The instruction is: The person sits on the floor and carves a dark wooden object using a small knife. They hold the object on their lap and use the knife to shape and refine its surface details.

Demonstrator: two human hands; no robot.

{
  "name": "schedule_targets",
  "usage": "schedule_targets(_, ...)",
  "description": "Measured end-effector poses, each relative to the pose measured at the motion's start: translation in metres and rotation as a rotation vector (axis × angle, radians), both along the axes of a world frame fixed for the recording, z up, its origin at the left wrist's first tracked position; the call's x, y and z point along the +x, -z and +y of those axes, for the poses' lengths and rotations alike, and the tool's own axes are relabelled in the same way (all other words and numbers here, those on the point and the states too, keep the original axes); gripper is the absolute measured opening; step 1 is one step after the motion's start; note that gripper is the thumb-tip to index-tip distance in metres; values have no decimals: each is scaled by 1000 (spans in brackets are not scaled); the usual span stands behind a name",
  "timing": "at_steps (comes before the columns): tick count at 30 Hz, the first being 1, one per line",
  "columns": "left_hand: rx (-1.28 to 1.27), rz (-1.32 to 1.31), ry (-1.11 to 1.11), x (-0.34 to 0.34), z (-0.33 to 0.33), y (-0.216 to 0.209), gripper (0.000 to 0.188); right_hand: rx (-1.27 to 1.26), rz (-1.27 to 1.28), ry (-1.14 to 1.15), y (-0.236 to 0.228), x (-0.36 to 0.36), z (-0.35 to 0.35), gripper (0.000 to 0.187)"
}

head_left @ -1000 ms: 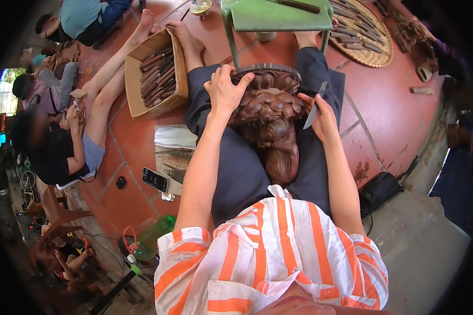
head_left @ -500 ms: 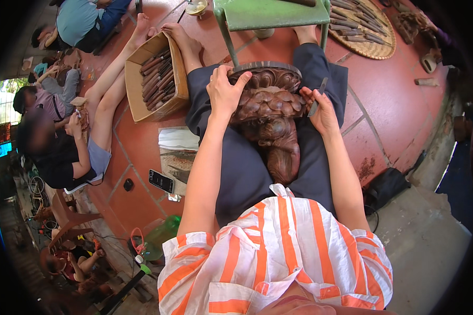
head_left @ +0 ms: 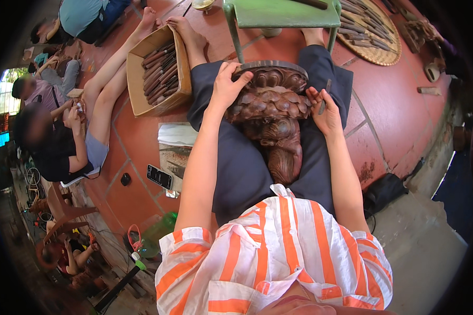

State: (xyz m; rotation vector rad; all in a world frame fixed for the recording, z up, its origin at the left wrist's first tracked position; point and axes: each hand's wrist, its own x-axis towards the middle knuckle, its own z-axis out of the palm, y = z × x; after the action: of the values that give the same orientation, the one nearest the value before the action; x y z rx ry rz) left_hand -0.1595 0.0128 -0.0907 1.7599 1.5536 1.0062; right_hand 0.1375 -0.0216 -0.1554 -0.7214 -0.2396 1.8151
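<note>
A dark brown wood carving lies between my thighs, its round petalled base at the far end and a narrower carved body pointing toward me. My left hand is closed on the left rim of that base, thumb on the near side. My right hand is just right of the petals, its fingers pinching a thin flat metal blade that points up and away. Whether those fingertips touch the wood, I cannot tell.
A green stool stands beyond the carving. Left is a cardboard box of wooden-handled tools; at far right a woven tray holds more. A phone lies on the floor by my left thigh. Another person sits at left.
The blade has turned more upright in my right hand and looks narrower. My left hand stays on the base rim. The whole view has shifted slightly.
</note>
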Motion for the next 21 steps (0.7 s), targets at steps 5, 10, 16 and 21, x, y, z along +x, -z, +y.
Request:
schedule_targets(5,-100,-617,-197,-20,-27,71,50,-3,14,-29,4,-1,4,22)
schedule_targets(10,-214,-781,-211,-26,-26,89,48,-28,-58,36,0,-6,4,23)
schedule_targets(16,-218,-950,-178,-22,-25,89,47,3,-119,52,-4,-7,2,24)
schedule_targets(21,-209,-971,-161,-20,-24,87,47,15,-101,32,-2,-6,3,26)
